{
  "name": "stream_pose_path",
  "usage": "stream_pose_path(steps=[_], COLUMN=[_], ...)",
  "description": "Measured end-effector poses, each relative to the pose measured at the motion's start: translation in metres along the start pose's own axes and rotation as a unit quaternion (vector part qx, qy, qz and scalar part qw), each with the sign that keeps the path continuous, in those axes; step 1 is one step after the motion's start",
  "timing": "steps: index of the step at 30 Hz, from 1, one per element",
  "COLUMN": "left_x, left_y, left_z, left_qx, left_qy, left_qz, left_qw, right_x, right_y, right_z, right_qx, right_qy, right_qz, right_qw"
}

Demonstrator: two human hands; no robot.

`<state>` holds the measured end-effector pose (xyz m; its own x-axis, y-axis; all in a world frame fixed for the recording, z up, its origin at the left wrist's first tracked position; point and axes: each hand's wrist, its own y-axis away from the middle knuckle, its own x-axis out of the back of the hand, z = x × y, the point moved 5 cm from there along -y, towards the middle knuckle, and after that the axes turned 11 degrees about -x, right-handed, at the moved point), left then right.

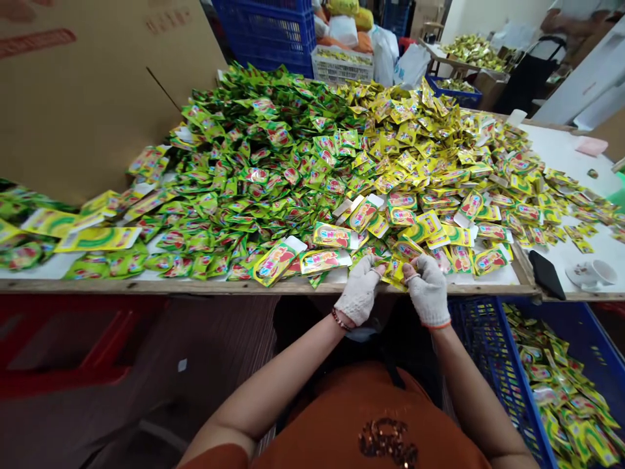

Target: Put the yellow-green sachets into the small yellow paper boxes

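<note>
White knitted gloves with bare fingertips cover both hands at the table's front edge. My left hand is closed, its fingertips pinching one side of a small yellow packet. On the packet's other side, my right hand is closed too, thumb and fingers pinched on it. Around them lie flat yellow printed boxes, some with white end flaps raised, such as the box left of my hands and another box to the right. Behind spread a heap of green packets and a heap of yellow packets.
A large cardboard box stands at the left. On the right are a black phone and a white cup. Below, a blue crate holds filled boxes. Blue crates are stacked behind the table; a person is at the back right.
</note>
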<state>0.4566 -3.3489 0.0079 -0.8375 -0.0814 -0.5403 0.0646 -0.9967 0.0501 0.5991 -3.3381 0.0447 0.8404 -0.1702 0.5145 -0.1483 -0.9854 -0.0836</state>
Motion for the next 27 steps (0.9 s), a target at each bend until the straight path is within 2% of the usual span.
stream_pose_path(steps=[2,4,7,10,12,14,16,17,18,19,20,22,23,24,25,26,27], left_x=[-0.001,-0.004,-0.003,0.001,0.001,0.002,0.005,0.006,0.008,0.009,0.009,0.013,0.017,0.022,0.028,0.032,0.035], left_y=[0.005,0.01,0.01,0.007,0.005,0.005,0.005,0.004,0.003,0.001,-0.003,-0.018,-0.028,-0.04,-0.052,-0.064,-0.073], left_z=[-0.005,-0.01,-0.013,-0.017,-0.021,-0.02,-0.008,0.002,0.015,0.03,0.044,0.068,0.077,0.085,0.092,0.097,0.101], left_qx=[0.012,0.03,0.008,-0.018,-0.02,-0.039,-0.086,-0.124,-0.168,-0.211,-0.248,-0.273,-0.257,-0.232,-0.207,-0.185,-0.169], left_qy=[0.106,0.17,0.142,0.074,0.057,0.02,-0.08,-0.156,-0.243,-0.337,-0.438,-0.644,-0.729,-0.789,-0.826,-0.845,-0.853], left_qz=[0.038,0.049,0.067,0.096,0.096,0.081,0.05,0.027,-0.003,-0.037,-0.072,-0.136,-0.158,-0.172,-0.179,-0.188,-0.198], left_qw=[0.994,0.984,0.988,0.992,0.994,0.996,0.992,0.979,0.955,0.917,0.861,0.702,0.615,0.542,0.494,0.465,0.452], right_x=[-0.004,-0.009,-0.015,-0.017,-0.018,-0.024,-0.027,-0.026,-0.025,-0.023,-0.022,-0.022,-0.022,-0.023,-0.023,-0.024,-0.024], right_y=[0.004,0.008,0.011,0.012,0.011,0.01,0.009,0.008,0.008,0.007,0.006,0.005,0.005,0.004,0.004,0.004,0.004], right_z=[0.003,0.004,0.003,0.006,0.01,0.013,0.014,0.015,0.015,0.015,0.016,0.019,0.021,0.023,0.024,0.025,0.026], right_qx=[0.016,0.031,0.049,0.032,0.003,-0.032,-0.061,-0.072,-0.082,-0.094,-0.109,-0.15,-0.169,-0.183,-0.189,-0.189,-0.183], right_qy=[0.009,0.012,0.003,-0.045,-0.109,-0.152,-0.159,-0.157,-0.158,-0.164,-0.175,-0.207,-0.224,-0.238,-0.246,-0.248,-0.244], right_qz=[0.06,0.091,0.098,0.109,0.074,-0.006,-0.063,-0.071,-0.073,-0.073,-0.075,-0.082,-0.084,-0.083,-0.084,-0.086,-0.088], right_qw=[0.998,0.995,0.994,0.993,0.991,0.988,0.983,0.982,0.981,0.979,0.976,0.963,0.956,0.95,0.947,0.946,0.948])
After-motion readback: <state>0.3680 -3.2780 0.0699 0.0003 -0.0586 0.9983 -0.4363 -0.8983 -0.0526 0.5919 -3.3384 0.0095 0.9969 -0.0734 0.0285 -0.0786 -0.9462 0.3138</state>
